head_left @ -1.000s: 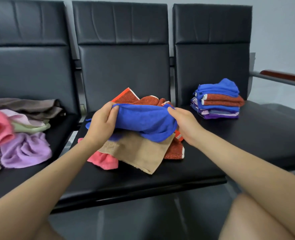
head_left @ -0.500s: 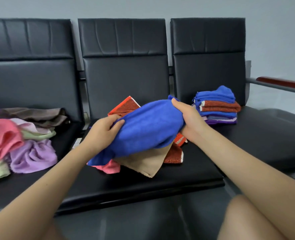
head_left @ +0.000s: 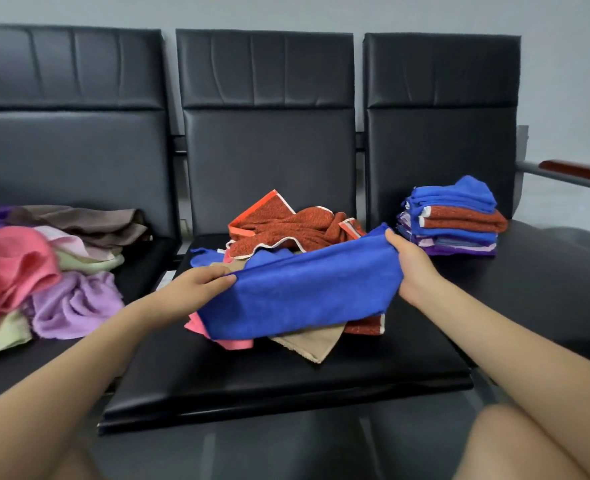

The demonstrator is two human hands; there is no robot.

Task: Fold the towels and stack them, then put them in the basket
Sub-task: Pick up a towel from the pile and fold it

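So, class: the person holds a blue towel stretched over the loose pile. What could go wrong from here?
The blue towel, pinched at its ends by the left hand and right hand, hangs onto the loose pile and may drag pieces along. The folded stack looks uneven; another towel might tip it.

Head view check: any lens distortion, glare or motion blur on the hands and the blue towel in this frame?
Head view: wide-angle bowing shows in the chair backs; soft sheen, no harsh glare, on the black seat; the left hand, right hand and blue towel look slightly soft; lighting is even, shadows faint.
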